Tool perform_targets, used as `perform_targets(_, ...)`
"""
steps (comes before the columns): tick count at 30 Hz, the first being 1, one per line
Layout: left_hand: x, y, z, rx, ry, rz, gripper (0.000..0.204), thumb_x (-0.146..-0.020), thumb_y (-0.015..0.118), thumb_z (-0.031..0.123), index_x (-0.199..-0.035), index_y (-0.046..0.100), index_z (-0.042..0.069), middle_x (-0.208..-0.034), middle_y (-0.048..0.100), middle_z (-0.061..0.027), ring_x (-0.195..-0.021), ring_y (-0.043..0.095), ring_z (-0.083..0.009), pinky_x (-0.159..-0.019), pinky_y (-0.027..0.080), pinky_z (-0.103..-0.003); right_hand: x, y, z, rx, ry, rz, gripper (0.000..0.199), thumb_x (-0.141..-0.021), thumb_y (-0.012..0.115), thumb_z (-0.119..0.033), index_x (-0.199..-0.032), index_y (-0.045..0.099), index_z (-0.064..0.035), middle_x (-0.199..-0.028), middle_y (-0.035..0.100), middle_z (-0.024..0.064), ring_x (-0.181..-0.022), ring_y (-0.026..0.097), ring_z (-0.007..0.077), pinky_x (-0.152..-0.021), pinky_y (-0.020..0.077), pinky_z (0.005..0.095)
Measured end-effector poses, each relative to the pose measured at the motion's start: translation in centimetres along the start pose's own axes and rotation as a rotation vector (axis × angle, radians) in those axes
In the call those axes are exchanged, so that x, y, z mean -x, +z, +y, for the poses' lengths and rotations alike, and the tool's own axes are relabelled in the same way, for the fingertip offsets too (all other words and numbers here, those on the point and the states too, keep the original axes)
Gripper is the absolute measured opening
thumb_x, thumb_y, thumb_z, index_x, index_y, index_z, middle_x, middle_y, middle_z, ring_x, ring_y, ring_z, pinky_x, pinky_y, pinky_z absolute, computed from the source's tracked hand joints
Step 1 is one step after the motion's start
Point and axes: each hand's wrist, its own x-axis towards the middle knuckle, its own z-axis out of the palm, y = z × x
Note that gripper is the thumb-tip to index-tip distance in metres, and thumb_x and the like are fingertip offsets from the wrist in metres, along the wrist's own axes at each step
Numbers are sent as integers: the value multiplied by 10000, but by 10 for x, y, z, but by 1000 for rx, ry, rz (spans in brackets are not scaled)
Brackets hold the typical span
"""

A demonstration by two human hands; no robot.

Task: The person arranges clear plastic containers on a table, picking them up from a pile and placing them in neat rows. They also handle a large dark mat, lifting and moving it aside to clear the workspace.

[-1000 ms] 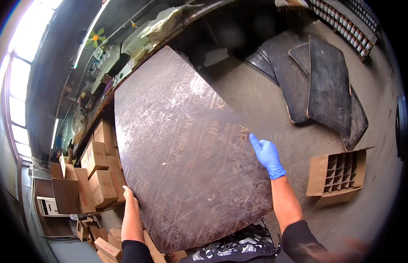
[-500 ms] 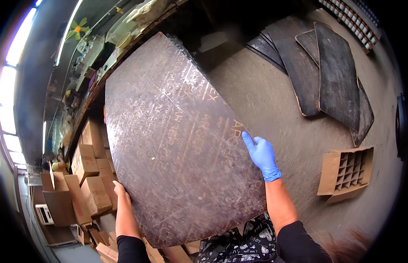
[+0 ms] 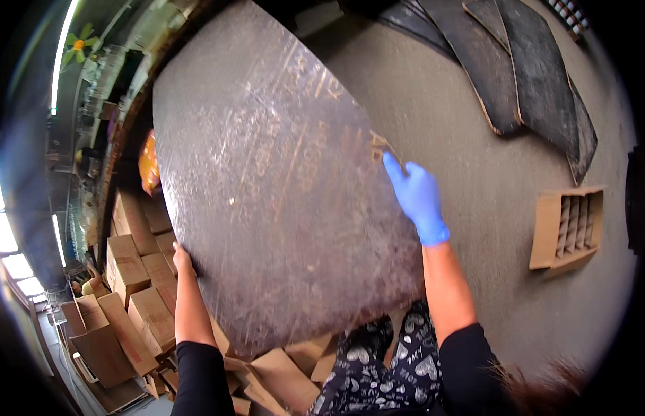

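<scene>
A large dark brown board [image 3: 281, 187] with worn printed marks fills the middle of the view, held up before me and tilted. My left hand [image 3: 182, 259], bare, grips its left edge near the lower corner; most of those fingers are hidden behind the board. On the opposite edge, my right hand [image 3: 418, 201] in a blue glove is closed, its thumb lying on the board's face and the other fingers out of sight behind it.
Several dark boards [image 3: 544, 83] lie overlapped on the floor at the far right. Nearer stands an open carton [image 3: 544, 232] with cardboard dividers. Cardboard boxes [image 3: 152, 319] are piled at left, below a cluttered shelf edge [image 3: 121, 145] with an orange bag [image 3: 149, 163]. Flattened cardboard [image 3: 284, 381] lies near my legs.
The board and both hands sit higher in the picture, while the view has shifted so that the floor boards appear higher and the carton farther right. Both hands keep their hold.
</scene>
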Motion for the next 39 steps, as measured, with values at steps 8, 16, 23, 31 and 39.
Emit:
perform_targets(8, 94, -5, -189, -282, 43, 18, 708, -876, 511, 492, -1300, 439, -69, -1318, 476, -270, -1158, 509, -386, -970, 419, -455, 88, -58, 113, 212, -35, 288, 353, -887, 592, -331, -1058, 639, -26, -1021, 662, 163, -932, 638, 317, -840, 488, 392)
perform_targets(16, 212, -10, -252, 302, -944, -439, 795, -856, 397, 706, -1475, 220, 239, -1551, 123, -70, -1396, 184, -354, -1010, 216, -694, 215, -26, 118, -777, 870, -248, 478, -840, 628, -515, -929, 628, -45, -842, 639, 60, -794, 621, 157, -697, 486, 292)
perform_targets(23, 199, 7, -207, 111, -560, -395, 857, -850, 444, 687, -1483, 203, 163, -1557, 128, -64, -1414, 159, -301, -1089, 202, -536, 186, 12, 99, -772, 795, -61, 389, -866, 644, -447, -742, 534, -95, -693, 510, -17, -617, 477, 86, -565, 405, 243)
perform_targets(31, 159, 3, -213, 341, -448, -582, 843, -853, 472, 671, -1467, 255, 136, -1548, 196, -25, -1412, 193, -217, -1116, 187, -352, 186, 22, 107, -779, 758, -41, 381, -874, 656, -401, -700, 524, -89, -665, 490, -25, -594, 460, 78, -543, 414, 246)
perform_targets(39, 205, -14, -175, 98, -481, -469, 744, -827, 641, 532, -1394, 385, 123, -1422, 413, -26, -1283, 394, -214, -974, 327, -425, 175, -14, 93, -730, 628, 53, 423, -871, 644, -431, -705, 555, -53, -636, 534, -3, -558, 493, 93, -522, 420, 255)
